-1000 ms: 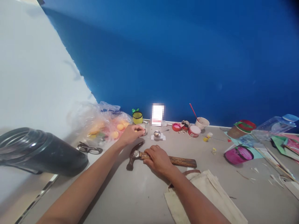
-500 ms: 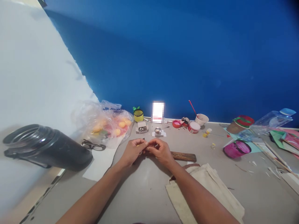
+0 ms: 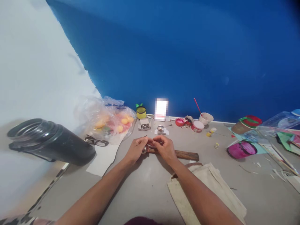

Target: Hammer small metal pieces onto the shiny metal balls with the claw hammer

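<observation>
My left hand [image 3: 137, 148] and my right hand [image 3: 164, 148] meet above the middle of the table. Both are closed in pinches, with thumbs and fingertips close together. Whatever they pinch is too small or hidden to name. Just under them lies a wooden handle [image 3: 187, 155], partly covered by my right hand. A shiny rounded metal piece [image 3: 144, 150] shows beside my left fingers, in line with the handle; I cannot tell whether they are joined. Beyond the hands stand a small box of shiny metal pieces [image 3: 145, 125] and a shiny round metal piece [image 3: 160, 128] on white paper.
A large dark flask [image 3: 56, 142] leans at left, near eyeglasses [image 3: 96, 141] and a plastic bag [image 3: 112, 122]. A cream cloth [image 3: 208, 187] lies under my right forearm. A white cup [image 3: 206, 118], a pink tub [image 3: 197, 125] and a magenta container [image 3: 241, 150] stand to the right.
The view has shifted slightly, moving the scene a little right and up. My fingers have shifted a little, and the shiny rounded piece beside my left hand now shows. Both hands remain pinched together.
</observation>
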Demonstrator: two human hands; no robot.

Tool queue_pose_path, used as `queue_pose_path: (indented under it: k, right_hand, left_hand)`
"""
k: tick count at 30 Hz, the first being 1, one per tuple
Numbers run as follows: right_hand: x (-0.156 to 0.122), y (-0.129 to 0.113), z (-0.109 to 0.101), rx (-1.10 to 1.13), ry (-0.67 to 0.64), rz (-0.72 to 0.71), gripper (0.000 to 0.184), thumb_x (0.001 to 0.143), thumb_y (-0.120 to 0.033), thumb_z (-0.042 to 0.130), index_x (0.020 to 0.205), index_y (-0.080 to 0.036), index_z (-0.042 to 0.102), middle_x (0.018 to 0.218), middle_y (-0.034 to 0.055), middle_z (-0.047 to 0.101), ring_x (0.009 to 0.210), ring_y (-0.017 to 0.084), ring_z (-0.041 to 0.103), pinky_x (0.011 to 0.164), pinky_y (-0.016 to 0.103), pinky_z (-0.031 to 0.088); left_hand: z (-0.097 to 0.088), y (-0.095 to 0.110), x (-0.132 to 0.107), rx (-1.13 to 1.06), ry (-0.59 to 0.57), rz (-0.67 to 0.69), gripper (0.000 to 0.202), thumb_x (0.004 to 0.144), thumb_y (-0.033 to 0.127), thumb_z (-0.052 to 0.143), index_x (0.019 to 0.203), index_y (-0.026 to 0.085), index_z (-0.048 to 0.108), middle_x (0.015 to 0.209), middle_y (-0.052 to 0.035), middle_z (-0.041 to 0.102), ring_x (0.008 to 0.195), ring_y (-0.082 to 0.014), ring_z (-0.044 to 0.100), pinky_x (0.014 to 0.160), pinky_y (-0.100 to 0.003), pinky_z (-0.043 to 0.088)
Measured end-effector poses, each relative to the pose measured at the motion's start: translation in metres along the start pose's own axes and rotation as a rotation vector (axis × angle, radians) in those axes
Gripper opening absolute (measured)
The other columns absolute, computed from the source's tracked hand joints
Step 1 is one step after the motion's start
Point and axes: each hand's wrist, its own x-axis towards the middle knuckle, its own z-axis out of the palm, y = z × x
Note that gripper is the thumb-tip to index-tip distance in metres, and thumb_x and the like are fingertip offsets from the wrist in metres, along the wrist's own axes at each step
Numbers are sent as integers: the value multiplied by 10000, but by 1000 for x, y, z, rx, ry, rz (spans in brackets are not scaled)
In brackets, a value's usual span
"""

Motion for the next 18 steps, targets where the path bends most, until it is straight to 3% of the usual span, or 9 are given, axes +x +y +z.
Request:
queue_pose_path:
  k: [3, 7, 10, 14, 18]
  right_hand:
    - [3, 0, -3, 13, 19, 11, 185, 747, -369, 676, 807, -203, 730, 800, 40, 764, 733, 202, 677, 714, 319, 549]
    - [10, 5, -8, 82, 59, 71, 254, 724, -406, 691, 841, -189, 750, 801, 41, 749, 697, 186, 642, 635, 301, 524]
    - [13, 6, -10, 160, 42, 169, 289, 699, -426, 718, 848, -179, 749, 729, 15, 704, 554, 135, 554, 526, 275, 473]
    - [14, 4, -11, 220, 29, 204, 298, 673, -427, 742, 828, -172, 743, 675, -4, 665, 510, 106, 505, 493, 256, 452]
    - [14, 4, -11, 207, -8, 205, 289, 672, -421, 733, 820, -173, 742, 646, -10, 646, 509, 108, 511, 481, 248, 446]
  left_hand:
    - [-2, -3, 2, -181, -21, -20, 486, 827, 571, 699, 913, 96, 756, 644, -57, 635, 515, -129, 530, 501, -247, 392]
    - [-8, -1, 4, -541, -138, -34, 242, 703, 233, 752, 919, 131, 714, 800, -63, 687, 640, -142, 607, 607, -258, 475]
    - [-13, 0, 5, -631, -188, -45, 301, 631, 68, 724, 921, 139, 689, 789, -49, 688, 663, -142, 629, 676, -266, 509]
    - [-15, -2, 6, -669, -163, -64, 296, 778, 150, 767, 1064, 118, 699, 976, -119, 735, 789, -197, 693, 712, -302, 547]
    - [-15, -7, 9, -745, -195, -84, 296, 913, 281, 705, 1150, 103, 696, 1037, -151, 731, 687, -158, 637, 593, -272, 507]
